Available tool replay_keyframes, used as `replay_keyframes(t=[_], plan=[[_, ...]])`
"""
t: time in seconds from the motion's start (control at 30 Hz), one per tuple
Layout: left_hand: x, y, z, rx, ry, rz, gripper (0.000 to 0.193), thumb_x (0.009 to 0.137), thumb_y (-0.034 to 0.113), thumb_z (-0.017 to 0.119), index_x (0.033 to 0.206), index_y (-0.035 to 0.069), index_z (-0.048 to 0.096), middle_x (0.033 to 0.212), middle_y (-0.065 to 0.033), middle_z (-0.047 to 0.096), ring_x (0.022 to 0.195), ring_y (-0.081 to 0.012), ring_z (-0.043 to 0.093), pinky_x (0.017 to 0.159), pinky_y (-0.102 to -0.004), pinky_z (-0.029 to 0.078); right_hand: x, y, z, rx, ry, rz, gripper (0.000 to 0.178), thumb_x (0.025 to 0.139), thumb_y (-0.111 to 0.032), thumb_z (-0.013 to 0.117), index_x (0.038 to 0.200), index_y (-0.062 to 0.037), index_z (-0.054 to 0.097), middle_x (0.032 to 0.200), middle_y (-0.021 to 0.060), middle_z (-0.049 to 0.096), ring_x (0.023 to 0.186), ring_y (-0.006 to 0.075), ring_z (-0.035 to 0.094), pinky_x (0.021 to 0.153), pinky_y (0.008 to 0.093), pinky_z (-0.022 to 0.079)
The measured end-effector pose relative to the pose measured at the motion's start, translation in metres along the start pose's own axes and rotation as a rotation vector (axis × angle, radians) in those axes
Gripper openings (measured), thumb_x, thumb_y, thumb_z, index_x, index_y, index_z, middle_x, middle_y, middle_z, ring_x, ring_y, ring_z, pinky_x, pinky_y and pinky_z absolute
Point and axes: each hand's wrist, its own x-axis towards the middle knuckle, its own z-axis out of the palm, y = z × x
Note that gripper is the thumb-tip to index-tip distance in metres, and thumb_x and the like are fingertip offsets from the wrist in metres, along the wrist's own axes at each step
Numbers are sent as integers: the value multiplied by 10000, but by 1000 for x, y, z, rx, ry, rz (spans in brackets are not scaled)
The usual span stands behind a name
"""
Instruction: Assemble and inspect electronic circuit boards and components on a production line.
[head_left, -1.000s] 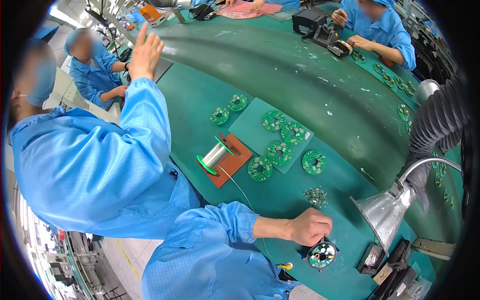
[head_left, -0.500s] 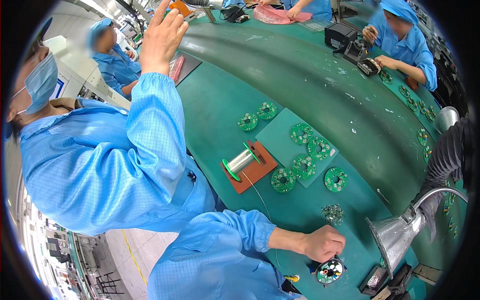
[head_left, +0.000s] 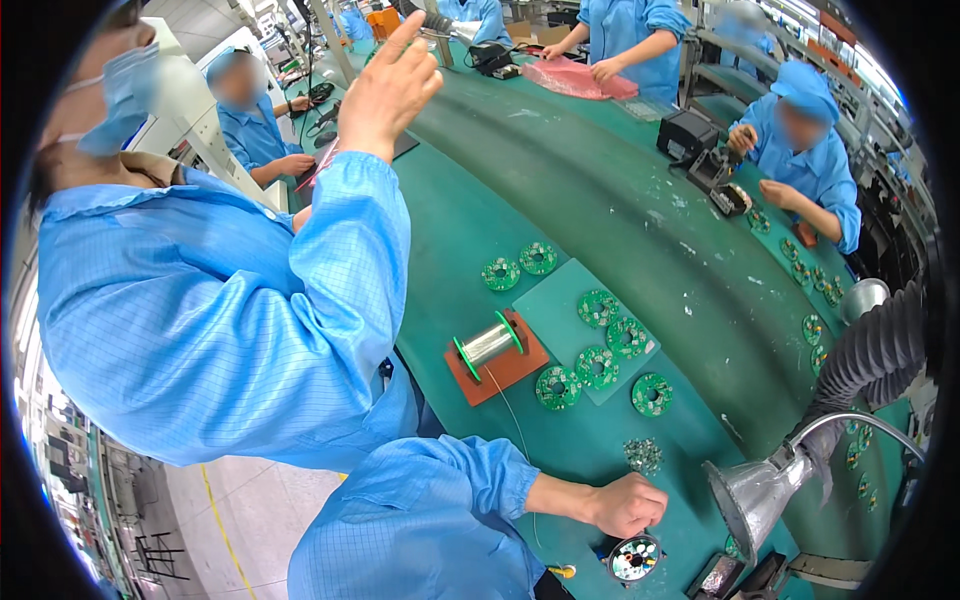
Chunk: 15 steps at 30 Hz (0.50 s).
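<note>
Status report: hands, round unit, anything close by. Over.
Left hand curled at round unit's upper edge, grip unclear. Right hand out of view. Unit on green worktop. Metal hood to its right.

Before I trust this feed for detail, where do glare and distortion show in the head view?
Head view: bright glints on the metal hood and wire spool; head view: the green table looks bowed by the fisheye, and the rim goes black; head view: the left hand by the round device looks fairly sharp.

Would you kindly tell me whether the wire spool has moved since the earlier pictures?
No: the wire spool sits on its brown stand as before, just left of the green pad; only the view has shifted.
</note>
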Motion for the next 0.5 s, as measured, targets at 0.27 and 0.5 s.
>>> replay_keyframes(t=[0.27, 0.5], plan=[[-2, -4, 3, -7, 3, 9, 106, 644, -56, 531, 631, 49, 541, 697, -62, 568, 582, -267, 579, 502, -391, 462, 2, -18, 3, 105, 12, 32, 395, 902, -287, 692, 1115, 34, 604, 1065, 221, 630, 931, 326, 616, 847, 408, 512], [-3, -5, 3, 2, -10, 19, 115, 647, -65, 531, 642, 48, 547, 715, -57, 573, 576, -261, 568, 502, -382, 456, 1, -49, -2, 116, 15, 56, 396, 894, -267, 701, 1127, 38, 606, 1068, 226, 630, 938, 331, 616, 873, 412, 510]])
